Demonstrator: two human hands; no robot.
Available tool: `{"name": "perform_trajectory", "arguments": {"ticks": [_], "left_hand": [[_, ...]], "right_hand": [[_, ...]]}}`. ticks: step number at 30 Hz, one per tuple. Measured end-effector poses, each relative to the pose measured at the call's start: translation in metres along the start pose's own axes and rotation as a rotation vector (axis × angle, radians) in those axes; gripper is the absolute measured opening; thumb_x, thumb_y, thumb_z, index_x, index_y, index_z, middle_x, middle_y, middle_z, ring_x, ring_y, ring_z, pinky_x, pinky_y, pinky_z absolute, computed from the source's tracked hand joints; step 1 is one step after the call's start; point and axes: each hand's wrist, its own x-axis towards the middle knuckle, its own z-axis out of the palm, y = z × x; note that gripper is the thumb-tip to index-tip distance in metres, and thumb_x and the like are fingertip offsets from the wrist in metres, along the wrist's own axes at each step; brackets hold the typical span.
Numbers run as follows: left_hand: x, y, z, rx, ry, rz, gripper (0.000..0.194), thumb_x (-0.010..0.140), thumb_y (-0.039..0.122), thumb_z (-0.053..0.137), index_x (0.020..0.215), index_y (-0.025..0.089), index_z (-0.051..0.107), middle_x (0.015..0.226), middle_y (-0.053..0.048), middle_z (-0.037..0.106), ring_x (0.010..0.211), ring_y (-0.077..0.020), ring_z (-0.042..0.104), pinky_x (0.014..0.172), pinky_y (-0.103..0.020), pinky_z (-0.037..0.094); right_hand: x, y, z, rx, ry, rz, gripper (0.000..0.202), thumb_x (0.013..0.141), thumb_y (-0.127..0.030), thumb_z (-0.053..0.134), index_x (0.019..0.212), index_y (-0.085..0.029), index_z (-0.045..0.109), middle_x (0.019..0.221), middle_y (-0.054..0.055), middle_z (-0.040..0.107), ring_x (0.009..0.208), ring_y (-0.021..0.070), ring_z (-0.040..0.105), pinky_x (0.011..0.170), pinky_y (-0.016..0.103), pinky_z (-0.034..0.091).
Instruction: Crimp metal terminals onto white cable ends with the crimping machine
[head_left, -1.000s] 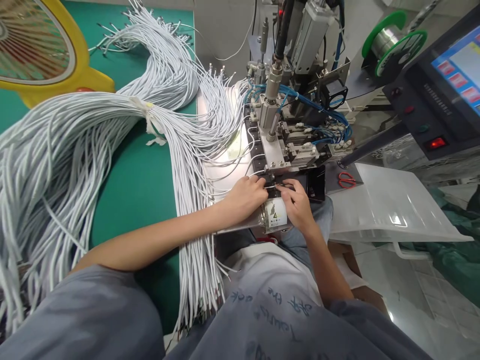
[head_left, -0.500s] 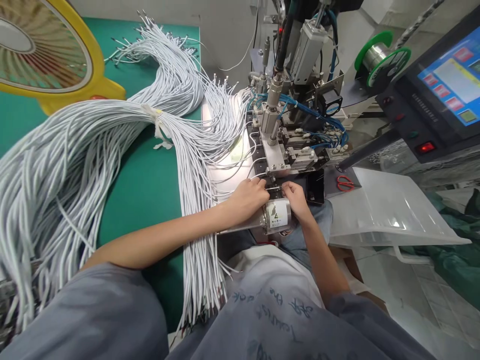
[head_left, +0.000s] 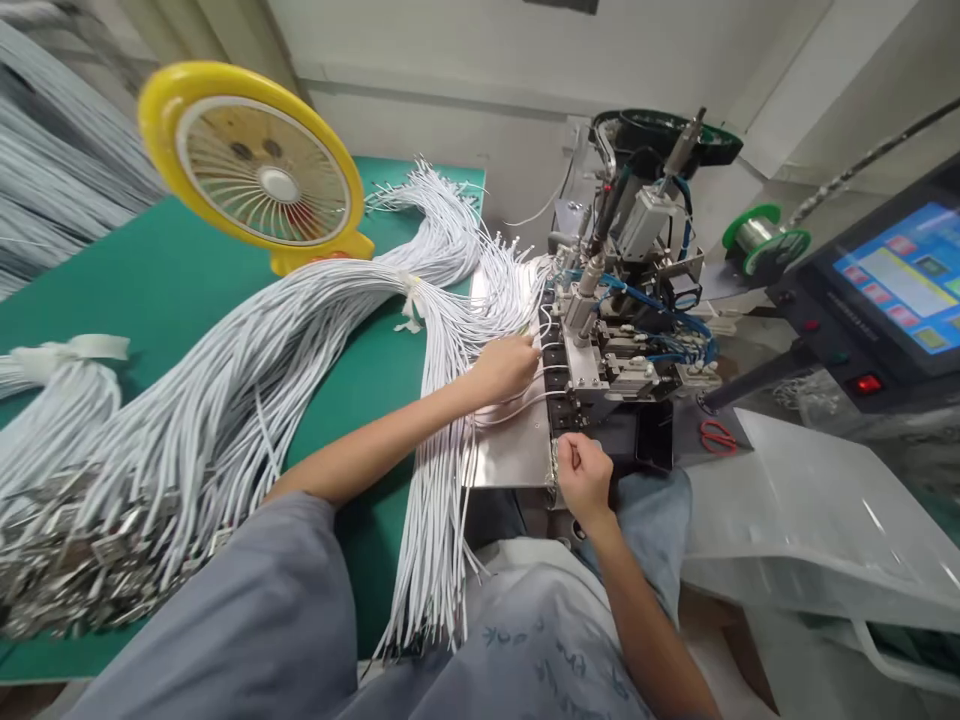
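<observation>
My left hand [head_left: 507, 370] is closed beside the track of a benchtop machine [head_left: 589, 350], above a steel plate [head_left: 510, 455]. Whatever its fingers grip is hidden. White cables [head_left: 442, 430] run under my left forearm, and a few single ones bend from the bundle into the black track [head_left: 556, 380]. Near the track's front end, my right hand [head_left: 586, 478] is curled into a loose fist, thumb against the fingers. I cannot make out anything inside it.
A yellow fan [head_left: 277, 185] stands on the green mat [head_left: 202, 262]. Cable bundles with metal ends [head_left: 97, 540] lie at left. On the right are a wire spool [head_left: 757, 240], a control screen [head_left: 904, 275], red scissors [head_left: 718, 437] and a translucent plastic sheet [head_left: 825, 500].
My hands have moved apart: the left away from me along the track, the right back toward my body. The view has shifted, showing more of the left table and the wall.
</observation>
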Motion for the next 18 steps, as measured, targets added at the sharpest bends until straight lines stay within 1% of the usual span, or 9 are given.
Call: {"name": "perform_trajectory", "arguments": {"ticks": [2,3,4,6,9,12,13,15,18], "left_hand": [[0.011,-0.026,-0.006,0.002,0.081,-0.113,0.031,0.087,0.027,0.043,0.11,0.013,0.06,0.108,-0.013,0.057,0.099,-0.0245,0.054,0.074,-0.032,0.04],[0.017,-0.038,-0.007,0.021,0.061,-0.141,0.039,0.086,0.03,0.047,0.119,0.012,0.055,0.118,-0.016,0.053,0.107,-0.0266,0.05,0.083,-0.035,0.039],[0.023,-0.048,-0.006,0.035,0.011,-0.159,0.047,0.083,0.031,0.05,0.126,0.012,0.049,0.125,-0.017,0.049,0.113,-0.0279,0.046,0.089,-0.036,0.036],[0.035,-0.06,0.0,0.044,-0.024,-0.185,0.058,0.078,0.034,0.057,0.13,0.01,0.045,0.131,-0.02,0.044,0.119,-0.0309,0.041,0.095,-0.04,0.032],[0.058,-0.065,0.009,0.04,-0.034,-0.215,0.057,0.078,0.038,0.059,0.125,0.008,0.048,0.131,-0.022,0.044,0.12,-0.0322,0.039,0.098,-0.041,0.03],[0.086,-0.069,0.01,0.033,-0.031,-0.283,0.053,0.081,0.038,0.058,0.122,0.006,0.049,0.13,-0.022,0.045,0.12,-0.032,0.041,0.098,-0.043,0.032],[0.094,-0.071,0.009,0.032,-0.029,-0.324,0.051,0.082,0.038,0.057,0.122,0.006,0.05,0.129,-0.021,0.046,0.119,-0.0315,0.042,0.098,-0.045,0.034],[0.107,-0.077,0.005,0.037,-0.019,-0.419,0.045,0.087,0.038,0.055,0.122,0.01,0.05,0.126,-0.016,0.05,0.115,-0.0279,0.048,0.095,-0.047,0.041],[0.116,-0.083,0.0,0.05,0.022,-0.505,0.037,0.09,0.036,0.053,0.12,0.015,0.052,0.122,-0.01,0.054,0.106,-0.0213,0.055,0.089,-0.043,0.049]], "right_hand": [[-0.002,0.003,0.006,-0.082,0.012,-0.067,0.025,0.085,-0.026,0.044,0.065,-0.021,0.056,0.05,-0.002,0.043,0.046,0.0136,0.04,0.051,0.028,0.032],[-0.002,0.004,0.008,-0.105,0.029,-0.083,0.024,0.085,-0.026,0.044,0.065,-0.021,0.056,0.049,-0.002,0.043,0.046,0.014,0.04,0.051,0.028,0.032],[-0.002,0.005,0.009,-0.119,0.044,-0.093,0.024,0.085,-0.025,0.043,0.065,-0.022,0.056,0.049,-0.002,0.043,0.045,0.0144,0.04,0.05,0.028,0.031],[-0.002,0.006,0.01,-0.137,0.064,-0.117,0.024,0.085,-0.025,0.043,0.065,-0.022,0.056,0.048,-0.002,0.043,0.045,0.0149,0.04,0.049,0.029,0.031],[-0.004,0.007,0.01,-0.155,0.072,-0.156,0.025,0.086,-0.024,0.043,0.064,-0.023,0.054,0.048,-0.002,0.042,0.044,0.0152,0.039,0.048,0.029,0.031],[-0.005,0.008,0.012,-0.17,0.084,-0.175,0.025,0.086,-0.025,0.043,0.063,-0.023,0.053,0.048,-0.002,0.04,0.043,0.0153,0.038,0.047,0.03,0.031],[-0.006,0.008,0.012,-0.178,0.088,-0.178,0.025,0.086,-0.025,0.043,0.063,-0.024,0.053,0.048,-0.002,0.04,0.043,0.0154,0.038,0.047,0.03,0.031],[-0.006,0.009,0.012,-0.192,0.094,-0.182,0.025,0.086,-0.024,0.043,0.063,-0.024,0.052,0.047,-0.003,0.039,0.043,0.0155,0.037,0.047,0.03,0.031],[-0.004,0.008,0.012,-0.213,0.091,-0.186,0.024,0.087,-0.025,0.043,0.065,-0.025,0.051,0.049,-0.002,0.04,0.043,0.0158,0.038,0.047,0.03,0.032]]}}
